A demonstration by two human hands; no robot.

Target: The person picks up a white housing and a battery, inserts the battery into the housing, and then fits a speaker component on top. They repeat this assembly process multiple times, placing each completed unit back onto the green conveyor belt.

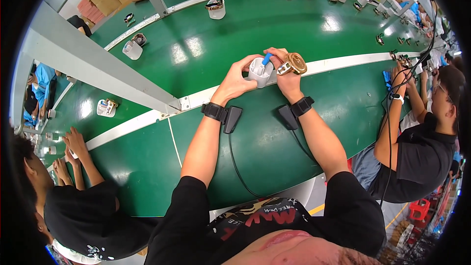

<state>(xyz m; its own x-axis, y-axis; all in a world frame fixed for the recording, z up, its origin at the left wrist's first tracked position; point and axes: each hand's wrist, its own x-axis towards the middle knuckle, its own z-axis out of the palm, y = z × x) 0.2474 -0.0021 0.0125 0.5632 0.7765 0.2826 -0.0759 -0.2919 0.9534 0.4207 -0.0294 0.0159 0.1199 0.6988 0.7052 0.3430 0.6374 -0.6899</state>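
One wht housing [258,74] gripped in L hand [237,79], blue cylinder [267,59] pinched in R hand [287,81]; blk tee [353,211] w/ red lettering [284,217].

A white cup [258,73], smooth and round-sided, sits between the two hands. The left hand [234,80] wraps its fingers and thumb around the cup's left side. The cup stands nearly upright with its open top facing up, and some white bits show inside. A short, round blue stick [266,59] leans over that opening, its top tipped toward the right hand [287,81], whose fingers hold the upper end. How deep its low end goes is hard to see.
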